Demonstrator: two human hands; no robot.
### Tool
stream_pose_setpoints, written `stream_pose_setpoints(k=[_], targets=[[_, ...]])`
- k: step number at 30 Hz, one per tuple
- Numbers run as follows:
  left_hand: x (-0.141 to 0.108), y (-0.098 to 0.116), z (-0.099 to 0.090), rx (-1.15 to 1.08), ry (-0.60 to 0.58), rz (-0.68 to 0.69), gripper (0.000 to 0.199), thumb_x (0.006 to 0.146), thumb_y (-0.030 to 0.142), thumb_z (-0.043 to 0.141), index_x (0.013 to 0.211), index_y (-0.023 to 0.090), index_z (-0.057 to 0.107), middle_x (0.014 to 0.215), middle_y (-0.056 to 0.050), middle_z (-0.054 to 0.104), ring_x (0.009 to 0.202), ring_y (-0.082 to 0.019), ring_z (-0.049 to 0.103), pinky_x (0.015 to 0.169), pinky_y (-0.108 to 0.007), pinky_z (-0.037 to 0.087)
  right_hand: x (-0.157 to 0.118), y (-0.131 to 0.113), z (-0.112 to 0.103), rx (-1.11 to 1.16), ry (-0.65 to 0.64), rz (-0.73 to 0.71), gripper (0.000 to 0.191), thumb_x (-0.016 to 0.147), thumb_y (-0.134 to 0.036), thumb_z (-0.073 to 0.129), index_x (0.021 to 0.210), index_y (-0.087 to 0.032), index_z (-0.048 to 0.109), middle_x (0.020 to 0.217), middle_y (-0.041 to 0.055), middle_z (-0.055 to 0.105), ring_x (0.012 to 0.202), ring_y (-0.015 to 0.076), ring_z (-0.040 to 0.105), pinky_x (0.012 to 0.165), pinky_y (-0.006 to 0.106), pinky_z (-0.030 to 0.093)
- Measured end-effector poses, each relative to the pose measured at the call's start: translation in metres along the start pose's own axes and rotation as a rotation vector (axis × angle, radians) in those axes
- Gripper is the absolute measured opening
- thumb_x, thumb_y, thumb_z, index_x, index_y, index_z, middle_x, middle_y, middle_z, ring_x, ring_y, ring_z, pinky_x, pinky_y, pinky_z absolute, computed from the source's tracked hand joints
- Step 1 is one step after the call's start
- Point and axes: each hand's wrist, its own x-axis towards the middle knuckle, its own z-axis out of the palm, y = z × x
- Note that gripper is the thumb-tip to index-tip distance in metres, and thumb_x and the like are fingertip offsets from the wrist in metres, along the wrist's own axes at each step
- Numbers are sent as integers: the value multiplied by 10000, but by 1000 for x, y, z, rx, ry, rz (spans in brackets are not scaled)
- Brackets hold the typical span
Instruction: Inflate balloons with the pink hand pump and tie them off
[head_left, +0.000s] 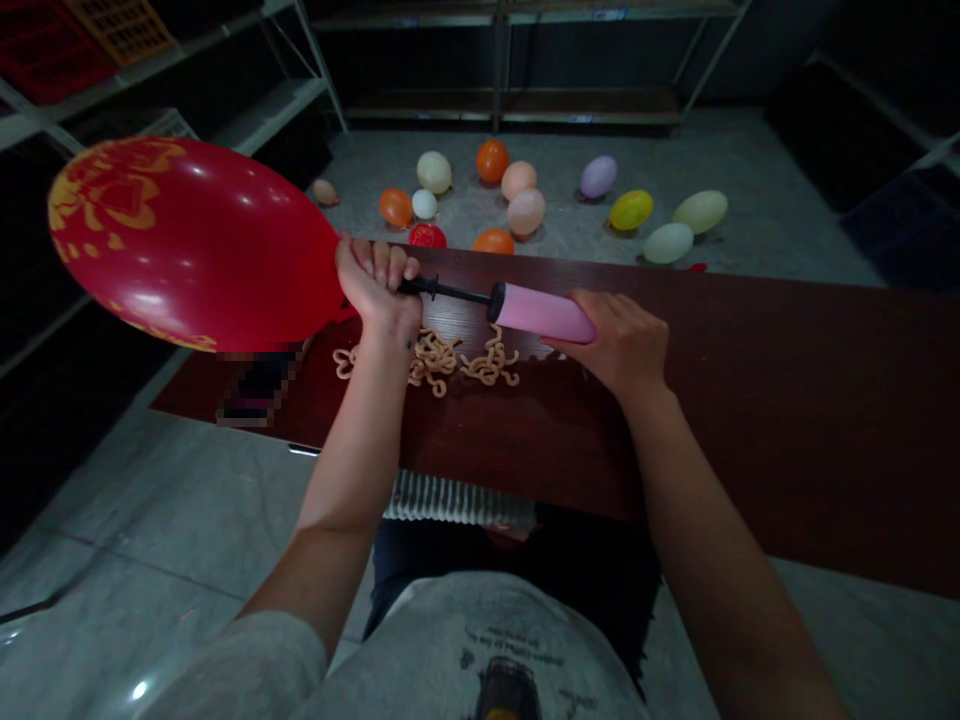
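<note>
My left hand (377,285) grips the neck of a large red balloon (187,245) with a gold pattern, around the black nozzle of a pink hand pump (541,312). The inflated balloon extends to the left, over the table's edge. My right hand (611,340) holds the far end of the pump's pink barrel. Below the pump, on the dark reddish-brown wooden table (750,430), lies a tangle of curled tan uninflated balloons (442,362). Neither hand touches them.
Several inflated balloons (517,190) in mixed colours lie on the grey floor beyond the table. Metal shelving (502,60) stands behind them and along the left side. A pixelated dark object (255,390) sits on the table's left end.
</note>
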Motion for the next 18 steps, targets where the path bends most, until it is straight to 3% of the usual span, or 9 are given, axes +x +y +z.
stream_pose_setpoints(k=[10, 18], targets=[[28, 12, -26, -32, 33, 97, 567, 969, 487, 403, 508, 196, 246, 443, 57, 159, 360, -92, 198, 416, -253, 267, -2, 22, -7, -139, 33, 12, 564, 876, -647, 471, 1166, -185, 615, 1060, 117, 699, 944, 275, 622, 775, 368, 446], [17, 20, -15, -42, 48, 112, 603, 962, 597, 336, 512, 199, 279, 424, 55, 159, 354, -89, 189, 396, -249, 262, -1, 7, 4, 21, 23, 43, 616, 806, -696, 546, 1117, -173, 644, 1037, 125, 710, 921, 272, 658, 787, 374, 481]])
